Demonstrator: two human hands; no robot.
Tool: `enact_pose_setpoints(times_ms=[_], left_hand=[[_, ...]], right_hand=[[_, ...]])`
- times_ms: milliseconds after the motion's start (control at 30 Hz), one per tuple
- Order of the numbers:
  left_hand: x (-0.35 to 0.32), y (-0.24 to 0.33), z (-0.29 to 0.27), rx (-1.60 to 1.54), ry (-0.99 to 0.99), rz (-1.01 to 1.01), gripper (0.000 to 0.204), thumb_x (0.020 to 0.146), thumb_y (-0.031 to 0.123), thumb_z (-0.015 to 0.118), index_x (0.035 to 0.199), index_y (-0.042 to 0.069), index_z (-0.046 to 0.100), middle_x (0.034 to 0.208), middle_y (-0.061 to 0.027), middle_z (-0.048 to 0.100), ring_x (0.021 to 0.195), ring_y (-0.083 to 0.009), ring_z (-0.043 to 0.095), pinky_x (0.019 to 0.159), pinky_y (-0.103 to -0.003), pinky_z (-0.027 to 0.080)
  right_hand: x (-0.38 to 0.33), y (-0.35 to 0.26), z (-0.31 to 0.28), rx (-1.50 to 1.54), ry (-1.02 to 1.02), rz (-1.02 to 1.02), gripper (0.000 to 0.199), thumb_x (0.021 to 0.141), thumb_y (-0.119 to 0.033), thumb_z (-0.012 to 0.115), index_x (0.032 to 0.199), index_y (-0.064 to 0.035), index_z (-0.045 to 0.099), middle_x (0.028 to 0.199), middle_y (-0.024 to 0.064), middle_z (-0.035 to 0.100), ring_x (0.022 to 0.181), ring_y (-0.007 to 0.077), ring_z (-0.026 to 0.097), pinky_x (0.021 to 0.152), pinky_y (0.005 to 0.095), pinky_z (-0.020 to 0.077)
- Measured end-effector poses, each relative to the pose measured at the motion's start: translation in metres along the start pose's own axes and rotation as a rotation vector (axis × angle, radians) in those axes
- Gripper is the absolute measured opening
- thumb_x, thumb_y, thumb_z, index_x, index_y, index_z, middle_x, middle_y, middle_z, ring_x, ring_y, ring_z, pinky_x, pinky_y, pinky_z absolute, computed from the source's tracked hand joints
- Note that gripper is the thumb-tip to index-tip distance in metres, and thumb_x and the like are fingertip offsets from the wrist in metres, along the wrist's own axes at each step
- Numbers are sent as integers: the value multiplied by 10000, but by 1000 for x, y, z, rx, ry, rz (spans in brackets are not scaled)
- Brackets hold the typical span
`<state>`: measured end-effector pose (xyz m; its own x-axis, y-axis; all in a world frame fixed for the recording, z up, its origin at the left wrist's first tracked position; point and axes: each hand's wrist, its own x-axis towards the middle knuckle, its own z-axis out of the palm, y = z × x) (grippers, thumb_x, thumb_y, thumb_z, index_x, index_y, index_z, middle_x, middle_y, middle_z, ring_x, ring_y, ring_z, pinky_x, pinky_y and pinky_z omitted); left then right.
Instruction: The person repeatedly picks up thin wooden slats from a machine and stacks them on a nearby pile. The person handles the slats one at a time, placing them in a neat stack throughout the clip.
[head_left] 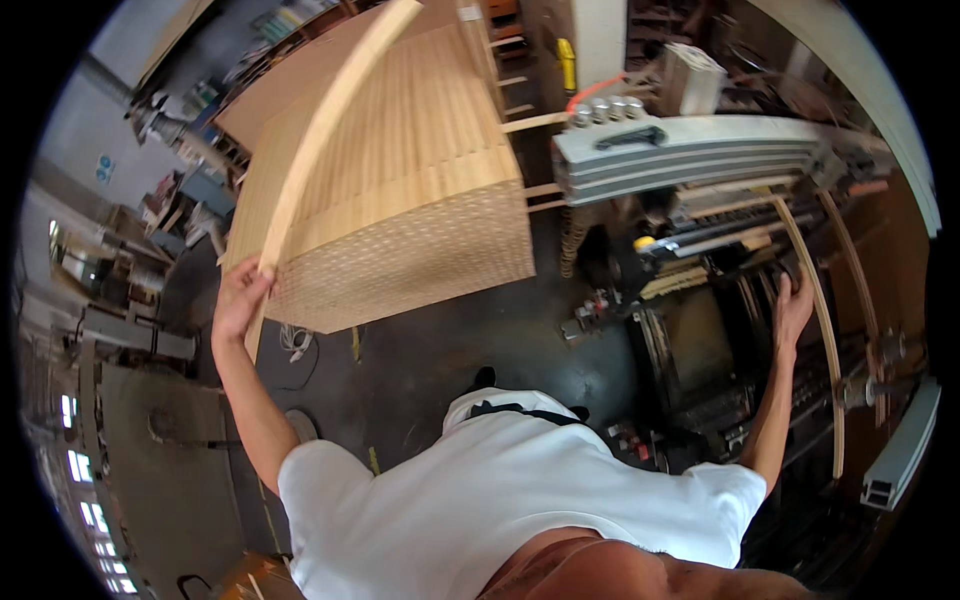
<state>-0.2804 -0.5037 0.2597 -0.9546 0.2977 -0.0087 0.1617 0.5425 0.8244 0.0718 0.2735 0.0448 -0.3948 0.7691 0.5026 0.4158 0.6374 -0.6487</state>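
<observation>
My left hand (240,298) is closed around a long pale wooden strip (318,150), near the strip's lower end. The strip slants up and away across a large stack of wooden strips (385,240), whose cut ends face me. On the right, my right hand (793,312) reaches over a machine (700,335), its fingers apart. Right beside those fingers another long wooden strip (822,330) lies along the machine; whether they touch it I cannot tell.
A grey metal beam (690,155) with several round silver knobs (605,110) spans the machine's far side. Dark floor (440,350) lies between the stack and the machine. A white cable (294,342) rests on the floor by the stack. Cluttered shelving stands at far left.
</observation>
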Motion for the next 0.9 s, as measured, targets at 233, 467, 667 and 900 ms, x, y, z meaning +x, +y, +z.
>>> enact_pose_setpoints(times_ms=[233,467,667,900], left_hand=[[160,-71,-69,102,250,-32,385,932,322,665,1061,-38,701,855,-59,698,734,-138,632,656,-283,501],[355,-149,-88,427,160,-86,599,817,471,725,929,-117,707,851,-197,714,757,-274,693,696,-378,537],[441,-168,-53,439,152,-72,649,830,471,699,1024,-148,686,1069,-277,699,1029,-336,684,899,-394,521],[476,-177,-64,468,156,-23,553,913,430,601,1060,-94,700,1144,-272,681,1101,-351,656,941,-394,508]], right_hand=[[-164,-204,103,332,-583,53,391,892,-51,686,1268,6,598,1068,123,657,921,211,644,784,356,529],[-332,-287,209,-22,-1038,-21,445,849,-173,719,1270,-71,613,1127,180,649,971,380,648,852,437,534],[-429,-339,216,-6,-1120,334,455,862,-216,717,1279,-65,615,1156,173,660,987,345,667,882,434,530],[-467,-366,209,-55,-972,428,440,872,-213,702,1271,-48,620,1174,197,658,1021,360,665,887,441,531]])
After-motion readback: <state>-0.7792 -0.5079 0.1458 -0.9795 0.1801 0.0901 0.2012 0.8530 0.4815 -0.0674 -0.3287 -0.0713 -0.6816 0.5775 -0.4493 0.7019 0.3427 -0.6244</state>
